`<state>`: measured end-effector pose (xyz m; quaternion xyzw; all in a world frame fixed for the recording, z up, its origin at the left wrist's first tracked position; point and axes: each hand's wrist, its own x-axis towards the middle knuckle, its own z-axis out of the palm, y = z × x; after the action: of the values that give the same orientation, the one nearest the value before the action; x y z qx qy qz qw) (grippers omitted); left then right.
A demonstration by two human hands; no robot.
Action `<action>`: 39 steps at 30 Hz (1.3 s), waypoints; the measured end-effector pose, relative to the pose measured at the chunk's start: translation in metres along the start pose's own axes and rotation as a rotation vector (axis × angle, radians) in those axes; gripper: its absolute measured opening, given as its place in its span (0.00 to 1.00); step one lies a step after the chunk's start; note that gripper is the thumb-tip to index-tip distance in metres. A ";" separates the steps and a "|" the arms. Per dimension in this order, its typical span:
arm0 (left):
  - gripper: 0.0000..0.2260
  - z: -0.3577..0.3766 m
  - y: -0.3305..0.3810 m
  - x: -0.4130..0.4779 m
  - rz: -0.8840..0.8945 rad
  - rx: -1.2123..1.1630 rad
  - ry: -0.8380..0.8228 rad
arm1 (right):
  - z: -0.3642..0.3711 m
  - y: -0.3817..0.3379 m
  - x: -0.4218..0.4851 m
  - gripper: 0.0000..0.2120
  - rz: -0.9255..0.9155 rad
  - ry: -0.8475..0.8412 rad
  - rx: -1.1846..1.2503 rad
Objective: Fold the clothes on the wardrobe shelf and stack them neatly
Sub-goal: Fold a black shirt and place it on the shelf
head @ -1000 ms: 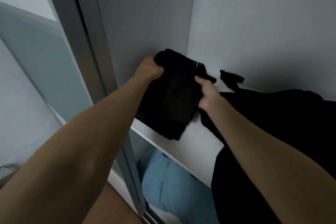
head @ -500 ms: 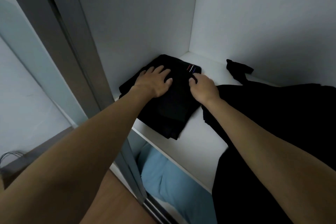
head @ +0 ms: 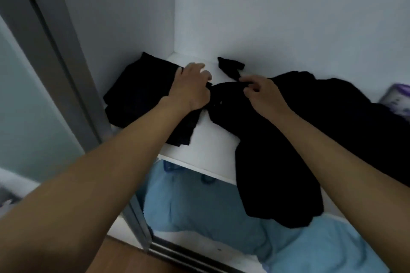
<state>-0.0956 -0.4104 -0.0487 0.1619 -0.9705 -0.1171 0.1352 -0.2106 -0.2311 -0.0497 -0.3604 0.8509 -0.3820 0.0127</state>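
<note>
Right hand (head: 264,93) pinched the upper edge of the loose black garment (head: 266,173), which lay mid-shelf with 1 end hanging over the shelf (head: 213,137) front. Left hand (head: 190,88) met the same edge with fingers curled; grip not determinable.

Risk: an unsupported lift could let the overhang slide onto the blue bedding (head: 199,206) below. The left forearm could also drag the folded garment (head: 137,95) out of shape.

0.5 s earlier, both hands pressed flat on that folded garment.
</note>
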 end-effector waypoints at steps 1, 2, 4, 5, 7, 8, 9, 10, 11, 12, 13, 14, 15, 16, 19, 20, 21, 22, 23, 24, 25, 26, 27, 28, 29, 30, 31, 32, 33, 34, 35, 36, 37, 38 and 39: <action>0.19 0.005 0.017 -0.004 0.069 -0.097 -0.010 | -0.018 0.010 -0.017 0.16 0.040 0.060 -0.015; 0.18 0.011 0.033 -0.007 0.117 -0.196 -0.033 | -0.035 0.022 -0.035 0.15 0.088 0.109 -0.036; 0.17 0.027 0.060 -0.014 0.168 -0.333 -0.095 | -0.061 0.049 -0.070 0.14 0.217 0.156 -0.069; 0.17 0.034 0.072 -0.016 0.185 -0.372 -0.134 | -0.071 0.061 -0.087 0.15 0.295 0.151 -0.072; 0.20 0.048 0.094 -0.019 0.216 -0.423 -0.251 | -0.081 0.081 -0.118 0.20 0.445 0.127 -0.033; 0.22 0.054 0.104 -0.021 0.228 -0.442 -0.323 | -0.083 0.088 -0.132 0.22 0.513 0.127 0.007; 0.24 0.060 0.113 -0.023 0.234 -0.459 -0.395 | -0.082 0.093 -0.145 0.24 0.573 0.130 0.053; 0.26 0.066 0.122 -0.026 0.232 -0.472 -0.463 | -0.080 0.097 -0.156 0.25 0.619 0.132 0.102; 0.29 0.072 0.130 -0.028 0.224 -0.456 -0.517 | -0.077 0.100 -0.165 0.25 0.644 0.133 0.142; 0.31 0.078 0.137 -0.031 0.222 -0.389 -0.541 | -0.074 0.102 -0.172 0.25 0.646 0.132 0.169; 0.32 0.083 0.142 -0.034 0.229 -0.287 -0.532 | -0.072 0.103 -0.177 0.24 0.636 0.124 0.181; 0.30 0.087 0.145 -0.036 0.236 -0.197 -0.501 | -0.070 0.103 -0.180 0.24 0.623 0.104 0.175; 0.27 0.089 0.147 -0.037 0.241 -0.156 -0.474 | -0.068 0.102 -0.182 0.24 0.612 0.076 0.156; 0.21 0.090 0.147 -0.037 0.243 -0.164 -0.465 | -0.067 0.102 -0.182 0.24 0.599 0.052 0.130; 0.09 0.092 0.145 -0.036 0.258 -0.235 -0.475 | -0.073 0.105 -0.182 0.20 0.547 0.121 0.028; 0.09 0.092 0.144 -0.036 0.267 -0.245 -0.469 | -0.079 0.108 -0.182 0.20 0.530 0.171 -0.022; 0.08 0.092 0.144 -0.036 0.266 -0.267 -0.449 | -0.085 0.112 -0.183 0.19 0.521 0.200 -0.059; 0.07 0.092 0.144 -0.037 0.259 -0.308 -0.418 | -0.091 0.117 -0.184 0.20 0.523 0.199 -0.080; 0.05 0.092 0.144 -0.037 0.247 -0.372 -0.394 | -0.096 0.122 -0.185 0.20 0.533 0.174 -0.082; 0.04 0.091 0.146 -0.038 0.235 -0.458 -0.394 | -0.099 0.126 -0.186 0.21 0.539 0.144 -0.074; 0.03 0.088 0.147 -0.039 0.228 -0.550 -0.425 | -0.102 0.130 -0.187 0.23 0.533 0.125 -0.059; 0.04 0.085 0.149 -0.040 0.232 -0.630 -0.489 | -0.105 0.134 -0.186 0.26 0.515 0.120 -0.045; 0.04 0.080 0.152 -0.041 0.248 -0.681 -0.573 | -0.107 0.136 -0.185 0.30 0.492 0.126 -0.035; 0.05 0.075 0.156 -0.043 0.273 -0.694 -0.656 | -0.109 0.137 -0.183 0.34 0.478 0.135 -0.037; 0.04 0.070 0.160 -0.045 0.298 -0.679 -0.720 | -0.112 0.139 -0.181 0.36 0.474 0.139 -0.043; 0.03 0.067 0.164 -0.047 0.317 -0.657 -0.757 | -0.114 0.141 -0.179 0.36 0.475 0.127 -0.056; 0.03 0.066 0.167 -0.049 0.324 -0.635 -0.769 | -0.115 0.143 -0.177 0.34 0.474 0.098 -0.063; 0.03 0.066 0.170 -0.050 0.317 -0.619 -0.764 | -0.115 0.144 -0.176 0.30 0.461 0.063 -0.061; 0.04 0.067 0.172 -0.052 0.294 -0.610 -0.748 | -0.114 0.144 -0.175 0.25 0.434 0.037 -0.027; 0.05 0.068 0.173 -0.053 0.262 -0.613 -0.728 | -0.113 0.141 -0.176 0.19 0.411 0.021 0.043; 0.06 0.070 0.174 -0.054 0.228 -0.628 -0.708 | -0.110 0.136 -0.177 0.16 0.394 0.004 0.146; 0.07 0.071 0.175 -0.055 0.195 -0.652 -0.692 | -0.107 0.128 -0.180 0.13 0.382 -0.028 0.226; 0.08 0.072 0.176 -0.056 0.157 -0.684 -0.681 | -0.104 0.121 -0.183 0.12 0.366 -0.071 0.291; 0.08 0.073 0.176 -0.057 0.112 -0.725 -0.670 | -0.101 0.114 -0.186 0.10 0.347 -0.129 0.290; 0.07 0.074 0.177 -0.058 0.067 -0.765 -0.656 | -0.098 0.109 -0.188 0.08 0.314 -0.187 0.255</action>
<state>-0.1150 -0.2141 -0.0834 0.0244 -0.8540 -0.5047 -0.1235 -0.1660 -0.0022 -0.1000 -0.2531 0.8365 -0.4446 0.1963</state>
